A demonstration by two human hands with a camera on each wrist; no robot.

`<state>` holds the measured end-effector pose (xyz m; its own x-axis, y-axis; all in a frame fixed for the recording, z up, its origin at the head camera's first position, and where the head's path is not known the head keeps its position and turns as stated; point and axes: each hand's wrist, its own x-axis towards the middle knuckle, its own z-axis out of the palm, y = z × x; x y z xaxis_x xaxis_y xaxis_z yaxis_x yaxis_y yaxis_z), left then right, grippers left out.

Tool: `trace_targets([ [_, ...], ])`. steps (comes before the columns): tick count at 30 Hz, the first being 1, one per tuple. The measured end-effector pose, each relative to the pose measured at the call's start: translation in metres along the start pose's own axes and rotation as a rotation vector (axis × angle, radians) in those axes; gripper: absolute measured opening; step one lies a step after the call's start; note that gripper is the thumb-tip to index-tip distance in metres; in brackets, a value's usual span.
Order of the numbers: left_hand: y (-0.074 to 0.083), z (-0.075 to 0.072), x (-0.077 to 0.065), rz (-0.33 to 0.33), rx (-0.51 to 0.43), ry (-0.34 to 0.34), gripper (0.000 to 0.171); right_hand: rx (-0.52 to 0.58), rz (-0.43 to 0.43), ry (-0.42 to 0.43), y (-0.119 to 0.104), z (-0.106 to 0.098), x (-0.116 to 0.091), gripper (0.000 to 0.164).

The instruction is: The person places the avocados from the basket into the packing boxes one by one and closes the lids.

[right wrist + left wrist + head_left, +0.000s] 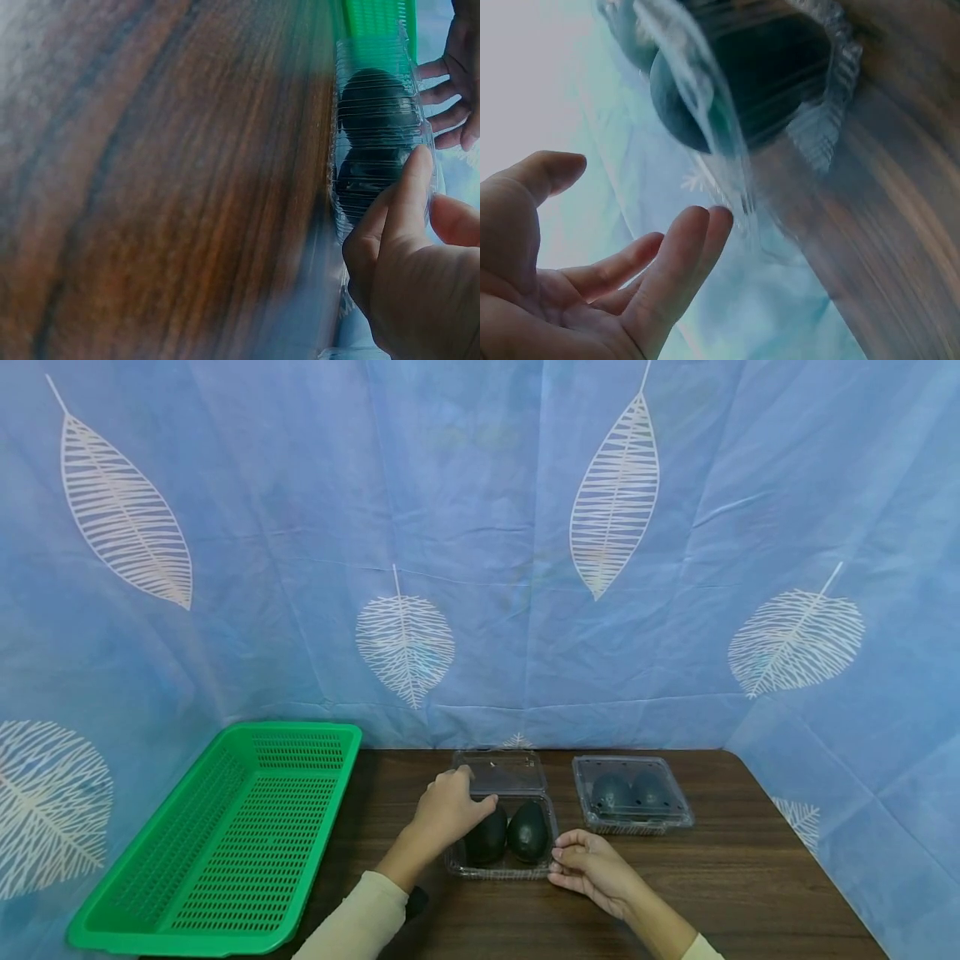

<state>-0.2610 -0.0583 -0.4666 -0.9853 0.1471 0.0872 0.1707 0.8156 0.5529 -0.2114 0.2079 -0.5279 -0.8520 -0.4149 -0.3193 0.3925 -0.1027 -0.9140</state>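
An open clear plastic clamshell container [501,873] sits on the table with two dark green avocados in it, a left avocado [486,839] and a right avocado [528,832]. Its clear lid [517,770] lies folded back toward the curtain. My left hand [448,806] hovers over the container's left side, fingers apart and nothing held; it partly hides the left avocado. In the left wrist view, those fingers [676,259] stand near the plastic. At the container's right front edge, my right hand [596,870] grips the side wall with thumb and fingers.
Right of the open container stands a closed clear container [632,793] with two dark fruits inside. A green perforated basket [322,852] occupies the left of the brown wooden table [750,885]. Behind hangs a blue curtain [487,527] with white leaf prints.
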Motion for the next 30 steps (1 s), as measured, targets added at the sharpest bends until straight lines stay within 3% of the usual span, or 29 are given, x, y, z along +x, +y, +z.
trace_targets([
  [7, -0.013, -0.011, 0.013, -0.006, -0.113, 0.066, 0.051, -0.006, 0.000, 0.004, -0.001, 0.000, -0.001, 0.030],
  [15, -0.047, -0.007, 0.040, -0.049, -0.291, 0.069, 0.051, 0.002, 0.002, -0.007, -0.003, 0.000, 0.000, 0.030],
  [23, -0.066, -0.002, 0.055, -0.141, -0.361, 0.019, 0.054, 0.001, 0.000, -0.009, -0.004, 0.001, -0.001, 0.028],
  [30, -0.076, 0.011, 0.064, -0.256, -0.526, -0.054, 0.050, 0.009, 0.004, -0.019, -0.001, 0.000, -0.002, 0.029],
])
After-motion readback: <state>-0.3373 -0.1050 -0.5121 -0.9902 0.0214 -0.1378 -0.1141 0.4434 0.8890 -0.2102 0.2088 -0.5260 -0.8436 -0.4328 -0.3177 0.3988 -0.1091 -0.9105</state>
